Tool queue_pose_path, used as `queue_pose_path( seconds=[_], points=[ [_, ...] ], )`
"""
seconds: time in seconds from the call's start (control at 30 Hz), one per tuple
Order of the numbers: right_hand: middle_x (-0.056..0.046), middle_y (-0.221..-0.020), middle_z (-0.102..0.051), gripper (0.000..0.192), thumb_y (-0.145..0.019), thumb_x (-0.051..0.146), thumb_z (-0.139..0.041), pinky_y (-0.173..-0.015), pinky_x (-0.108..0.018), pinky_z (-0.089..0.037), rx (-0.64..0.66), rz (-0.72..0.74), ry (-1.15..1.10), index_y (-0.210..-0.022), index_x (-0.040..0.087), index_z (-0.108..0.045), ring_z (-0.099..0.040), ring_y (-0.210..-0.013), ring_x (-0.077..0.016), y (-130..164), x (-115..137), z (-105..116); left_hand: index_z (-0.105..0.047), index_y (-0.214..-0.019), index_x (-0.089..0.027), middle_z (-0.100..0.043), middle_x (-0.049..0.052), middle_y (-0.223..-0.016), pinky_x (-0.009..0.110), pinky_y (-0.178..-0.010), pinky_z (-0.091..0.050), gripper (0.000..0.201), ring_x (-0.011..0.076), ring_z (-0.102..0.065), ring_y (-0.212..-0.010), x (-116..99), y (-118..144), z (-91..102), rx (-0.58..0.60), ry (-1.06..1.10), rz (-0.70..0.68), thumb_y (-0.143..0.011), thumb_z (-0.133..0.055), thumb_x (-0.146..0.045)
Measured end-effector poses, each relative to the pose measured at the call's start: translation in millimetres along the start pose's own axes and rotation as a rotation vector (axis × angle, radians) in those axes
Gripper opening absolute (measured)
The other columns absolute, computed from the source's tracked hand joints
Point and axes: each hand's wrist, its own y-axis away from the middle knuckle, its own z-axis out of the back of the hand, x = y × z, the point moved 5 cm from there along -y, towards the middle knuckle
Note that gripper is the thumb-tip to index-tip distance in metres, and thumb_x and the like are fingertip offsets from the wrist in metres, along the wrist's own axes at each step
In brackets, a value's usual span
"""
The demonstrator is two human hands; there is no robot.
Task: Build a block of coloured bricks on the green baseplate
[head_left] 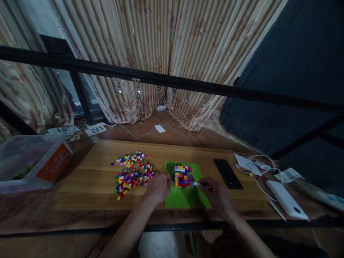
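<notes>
A multicoloured block of toy building bricks (184, 177) stands on the green studded baseplate (177, 199). At the plate's left edge is my left hand (159, 187), its fingers curled together close to the bricks; whatever they might hold is hidden. My right hand (217, 195) is closed at the plate's right side. A small whitish piece (196, 184) shows at its fingertips, beside the lower right corner of the block. Its kind is too blurred to make out. Loose coloured bricks (131, 175) lie in a spread heap left of my left hand.
A wooden board (88, 179) carries the baseplate, the heap and a black phone (228, 173). Farther right lie a white power bank (286, 199) and cables. On the left stands a clear plastic box (24, 186). A black metal rail (188, 83) crosses in front of the curtains.
</notes>
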Motion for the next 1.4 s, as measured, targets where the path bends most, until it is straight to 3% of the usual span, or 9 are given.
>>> queue_pose_path(
  seconds=[0.17, 0.33, 0.57, 0.77, 1.1, 1.4],
  points=[
    [-0.007, -0.108, -0.061, 0.019, -0.085, 0.035, -0.054, -0.088, -0.034, -0.045, 0.035, 0.169, 0.025, -0.085, 0.022, -0.068, -0.059, -0.100, -0.0210, -43, 4, -15, -0.067, -0.093, -0.020, -0.073, 0.007, -0.088, 0.029, -0.077, -0.047, 0.022, 0.0203, -0.068, -0.086, 5, -8, -0.5, -0.076, 0.044, 0.092, -0.089, -0.047, -0.026],
    [-0.007, -0.117, -0.058, 0.016, -0.086, 0.032, -0.055, -0.101, -0.038, -0.038, 0.094, 0.232, 0.035, -0.085, 0.023, -0.068, -0.055, -0.111, -0.0207, -62, 4, -17, -0.065, -0.097, -0.019, -0.073, 0.004, -0.092, 0.025, -0.074, -0.047, 0.020, 0.0160, -0.067, -0.083, -1, -25, -5.9, -0.183, 0.238, 0.072, -0.089, -0.048, -0.026],
    [-0.006, -0.113, -0.061, 0.012, -0.084, 0.029, -0.058, -0.097, -0.037, -0.040, 0.084, 0.197, -0.030, -0.085, 0.023, -0.068, -0.057, -0.106, -0.0204, -59, -6, -16, -0.066, -0.102, -0.018, -0.072, 0.006, -0.100, 0.026, -0.079, -0.049, 0.023, 0.0166, -0.066, -0.089, 0, -40, -19.9, -0.236, 0.403, 0.112, -0.089, -0.048, -0.025],
    [-0.002, -0.089, -0.066, 0.010, -0.084, 0.027, -0.057, -0.080, -0.032, -0.046, -0.018, 0.136, -0.030, -0.085, 0.022, -0.067, -0.061, -0.084, -0.0179, -50, 5, -13, -0.067, -0.103, -0.017, -0.072, 0.006, -0.097, 0.027, -0.075, -0.050, 0.026, 0.0175, -0.066, -0.085, 0, -40, -25.3, -0.235, 0.546, 0.104, -0.089, -0.048, -0.027],
    [-0.004, -0.085, -0.067, 0.008, -0.086, 0.021, -0.057, -0.074, -0.031, -0.047, -0.098, 0.237, 0.093, -0.085, 0.020, -0.065, -0.063, -0.081, -0.0195, -29, 24, -41, -0.066, -0.104, -0.016, -0.070, 0.003, -0.081, 0.024, -0.063, -0.047, 0.026, 0.0145, -0.062, -0.068, 5, -40, -36.8, -0.219, 0.659, 0.120, -0.086, -0.051, -0.028],
    [-0.002, -0.079, -0.068, 0.003, -0.082, 0.024, -0.066, -0.071, -0.031, -0.046, -0.085, 0.276, 0.173, -0.084, 0.022, -0.066, -0.061, -0.075, -0.0200, -26, 24, -54, -0.066, -0.102, -0.016, -0.069, 0.003, -0.083, 0.024, -0.065, -0.046, 0.026, 0.0152, -0.063, -0.073, 7, -42, -41.6, -0.199, 0.708, 0.126, -0.086, -0.050, -0.029]
  ],
)
